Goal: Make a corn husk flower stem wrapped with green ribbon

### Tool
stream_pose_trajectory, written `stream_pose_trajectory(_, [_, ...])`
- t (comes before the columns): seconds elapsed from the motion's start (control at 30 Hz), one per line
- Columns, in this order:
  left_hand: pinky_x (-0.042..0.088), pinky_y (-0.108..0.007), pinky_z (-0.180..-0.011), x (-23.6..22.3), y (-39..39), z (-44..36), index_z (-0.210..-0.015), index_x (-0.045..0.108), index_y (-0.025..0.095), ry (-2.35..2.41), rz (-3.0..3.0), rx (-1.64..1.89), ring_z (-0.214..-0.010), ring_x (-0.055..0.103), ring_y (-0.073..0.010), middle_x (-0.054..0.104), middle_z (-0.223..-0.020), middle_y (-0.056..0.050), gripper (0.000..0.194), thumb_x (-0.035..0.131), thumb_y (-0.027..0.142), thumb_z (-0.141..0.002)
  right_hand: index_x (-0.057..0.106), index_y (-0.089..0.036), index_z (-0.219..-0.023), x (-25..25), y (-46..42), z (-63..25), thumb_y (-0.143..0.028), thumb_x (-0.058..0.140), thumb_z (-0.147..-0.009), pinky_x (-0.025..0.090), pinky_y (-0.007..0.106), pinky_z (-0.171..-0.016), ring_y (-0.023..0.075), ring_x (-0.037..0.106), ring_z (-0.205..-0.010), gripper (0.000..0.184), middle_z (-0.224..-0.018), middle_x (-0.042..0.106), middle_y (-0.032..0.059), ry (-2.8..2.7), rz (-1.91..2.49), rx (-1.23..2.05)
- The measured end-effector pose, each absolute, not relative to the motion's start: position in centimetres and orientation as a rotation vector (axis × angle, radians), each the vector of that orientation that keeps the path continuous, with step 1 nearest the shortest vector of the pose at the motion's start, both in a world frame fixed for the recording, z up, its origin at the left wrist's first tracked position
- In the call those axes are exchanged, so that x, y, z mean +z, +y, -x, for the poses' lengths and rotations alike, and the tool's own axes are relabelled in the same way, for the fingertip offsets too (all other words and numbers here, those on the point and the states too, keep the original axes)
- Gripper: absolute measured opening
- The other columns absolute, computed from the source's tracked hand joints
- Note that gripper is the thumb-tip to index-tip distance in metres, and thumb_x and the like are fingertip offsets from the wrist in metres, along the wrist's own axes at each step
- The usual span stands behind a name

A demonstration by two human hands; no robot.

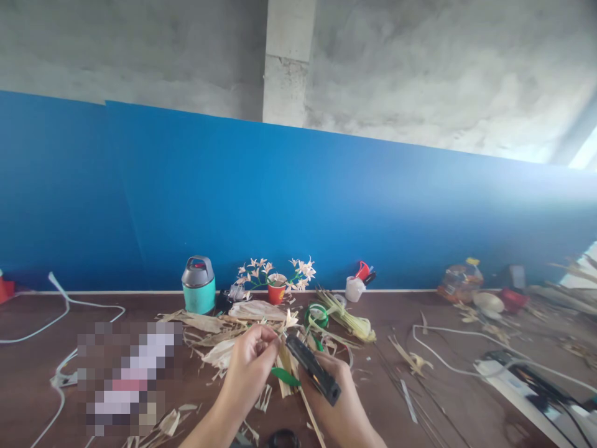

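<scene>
My right hand [332,373] grips a black hot glue gun [311,366], its nozzle pointing up and left at my left fingertips. My left hand [254,358] is closed in a pinch beside the nozzle. A small pale flower [291,319] stands just above those fingertips, seemingly held by its stem, which is mostly hidden. Below the pinch hangs a green leaf-like strip [285,376]. Dry corn husks [259,311] lie spread behind both hands. Close behind my right hand sits a roll of green tape [318,315].
A red cup [276,291] with flower sprays stands near the blue partition [224,199]. To its left is a teal jug [199,289]; to its right, a white cup [355,289] and a pale fibre bundle [349,318]. White cables [448,328] cross the table on both sides.
</scene>
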State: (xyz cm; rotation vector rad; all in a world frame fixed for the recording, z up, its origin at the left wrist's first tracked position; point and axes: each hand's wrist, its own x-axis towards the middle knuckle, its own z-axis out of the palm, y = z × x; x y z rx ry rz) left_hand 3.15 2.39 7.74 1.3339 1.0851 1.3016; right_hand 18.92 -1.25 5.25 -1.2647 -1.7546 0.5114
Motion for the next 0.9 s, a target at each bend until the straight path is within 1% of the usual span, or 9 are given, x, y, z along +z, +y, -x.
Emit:
stream_pose_trajectory(0.2, [0.033,-0.022,-0.045,7.8,2.3,-3.1,-0.064,0.058,0.018,1.077,-1.310,1.322,-0.052,0.049,-0.0136,0.056,-0.060,0.000,0.015,0.064,0.032,-0.067,0.053,-0.016,-0.060,5.6,-1.2,-18.8,-0.016,0.052,-0.077,0.038,0.024,-0.055,0.0141,0.049,-0.058,0.016,-0.063,0.056,0.0024,-1.767,1.281,0.524])
stream_pose_trajectory(0.4, [0.034,-0.022,-0.047,7.9,2.2,-3.1,-0.065,0.057,0.018,1.070,-1.312,1.295,-0.054,0.048,-0.0129,0.058,-0.065,0.000,0.011,0.061,0.028,-0.069,0.049,-0.017,-0.057,5.4,-1.1,-18.7,-0.021,0.054,-0.077,0.035,0.023,-0.050,0.0130,0.045,-0.055,0.021,-0.058,0.051,-0.0003,-1.673,1.308,0.584])
stream_pose_trajectory(0.47, [0.035,-0.022,-0.049,8.1,2.1,-3.1,-0.066,0.057,0.018,1.044,-1.330,1.280,-0.057,0.049,-0.0134,0.057,-0.066,0.000,0.012,0.061,0.029,-0.070,0.050,-0.017,-0.056,5.4,-1.0,-18.8,-0.028,0.057,-0.076,0.034,0.023,-0.047,0.0127,0.044,-0.052,0.024,-0.053,0.050,-0.0011,-1.560,1.322,0.691])
stream_pose_trajectory(0.57, [0.037,-0.023,-0.053,8.8,1.7,-2.8,-0.067,0.058,0.018,0.982,-1.383,1.250,-0.060,0.049,-0.0145,0.057,-0.067,0.000,0.015,0.060,0.032,-0.073,0.049,-0.018,-0.050,5.6,-0.5,-19.3,-0.037,0.060,-0.074,0.035,0.024,-0.044,0.0114,0.043,-0.042,0.033,-0.044,0.048,-0.0021,-1.383,1.322,1.017])
stream_pose_trajectory(0.63, [0.037,-0.023,-0.056,9.5,1.3,-2.4,-0.069,0.059,0.019,0.959,-1.429,1.221,-0.062,0.049,-0.0151,0.056,-0.068,0.000,0.014,0.059,0.032,-0.075,0.050,-0.017,-0.049,6.4,-0.1,-19.9,-0.041,0.060,-0.072,0.034,0.023,-0.042,0.0102,0.043,-0.039,0.035,-0.043,0.048,-0.0021,-1.237,1.307,1.206])
stream_pose_trajectory(0.73, [0.038,-0.025,-0.059,10.4,0.8,-1.9,-0.064,0.057,0.020,0.939,-1.602,1.140,-0.064,0.050,-0.0161,0.056,-0.070,-0.001,0.014,0.058,0.028,-0.076,0.052,-0.017,-0.052,8.5,0.1,-21.1,-0.043,0.063,-0.069,0.035,0.023,-0.041,0.0097,0.044,-0.039,0.033,-0.046,0.051,-0.0018,-1.117,1.284,1.273])
stream_pose_trajectory(0.8, [0.038,-0.026,-0.062,10.5,0.8,-1.6,-0.061,0.056,0.021,0.974,-1.793,1.104,-0.066,0.051,-0.0172,0.057,-0.070,-0.001,0.014,0.056,0.022,-0.075,0.053,-0.018,-0.053,10.3,-0.5,-22.2,-0.043,0.063,-0.071,0.038,0.024,-0.044,0.0106,0.046,-0.041,0.032,-0.045,0.050,-0.0027,-1.232,1.215,1.178])
stream_pose_trajectory(0.83, [0.037,-0.026,-0.061,10.5,0.9,-1.5,-0.059,0.055,0.021,1.015,-1.873,1.110,-0.066,0.051,-0.0175,0.056,-0.068,-0.001,0.015,0.055,0.019,-0.074,0.056,-0.018,-0.057,11.0,-0.9,-22.8,-0.040,0.063,-0.072,0.042,0.026,-0.049,0.0118,0.048,-0.043,0.027,-0.043,0.051,-0.0030,-1.349,1.188,1.137])
stream_pose_trajectory(0.9, [0.034,-0.026,-0.058,10.2,1.3,-1.3,-0.056,0.055,0.021,1.124,-1.946,1.175,-0.062,0.049,-0.0172,0.054,-0.064,-0.001,0.016,0.055,0.017,-0.072,0.061,-0.020,-0.064,11.7,-1.9,-24.2,-0.036,0.067,-0.070,0.045,0.028,-0.050,0.0142,0.052,-0.045,0.018,-0.049,0.058,-0.0010,-1.548,1.188,1.130])
